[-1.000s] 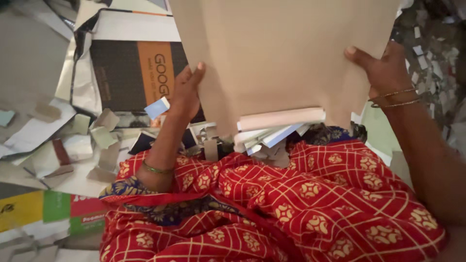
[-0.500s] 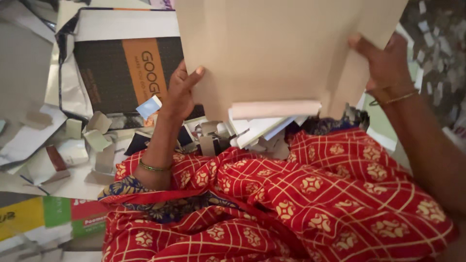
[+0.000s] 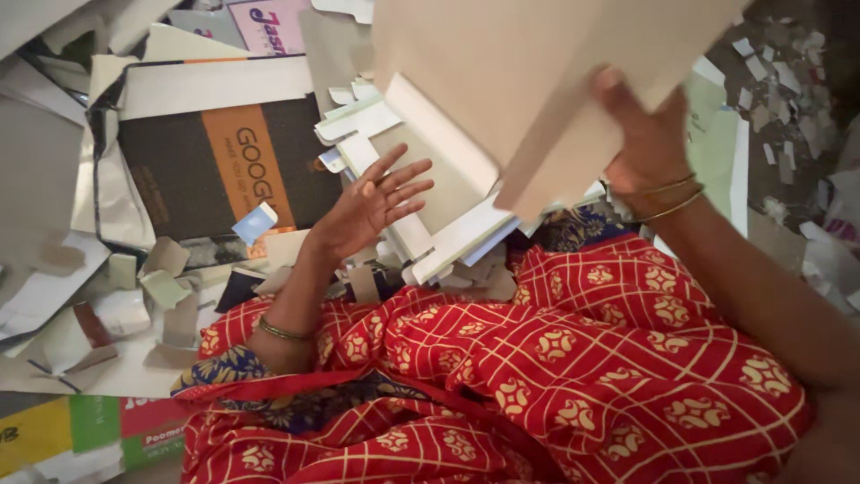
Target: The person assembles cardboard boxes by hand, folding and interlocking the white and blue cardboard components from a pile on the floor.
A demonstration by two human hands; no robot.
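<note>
The large beige card sheet (image 3: 546,81) is now gripped by the right hand (image 3: 649,148) alone, pinched near its lower edge between thumb and fingers and tilted up toward the upper right. 0.5 s ago it was held by both hands, 1 at each side, and hung more squarely in front of the lap. The left hand (image 3: 372,206) has been taken off the sheet; it is now seen with palm up and fingers spread, holding nothing, just beside a loose stack of white and beige card pieces (image 3: 430,193) that was largely covered by the sheet before.

No true container is seen. The card pieces are piled on the floor at the edge of the red patterned cloth (image 3: 555,358) over the lap. To the left, a flattened dark carton with an orange band (image 3: 210,175) is lying among scattered paper offcuts (image 3: 134,291). A yellow and green printed box (image 3: 63,435) is seen at the lower left corner.
</note>
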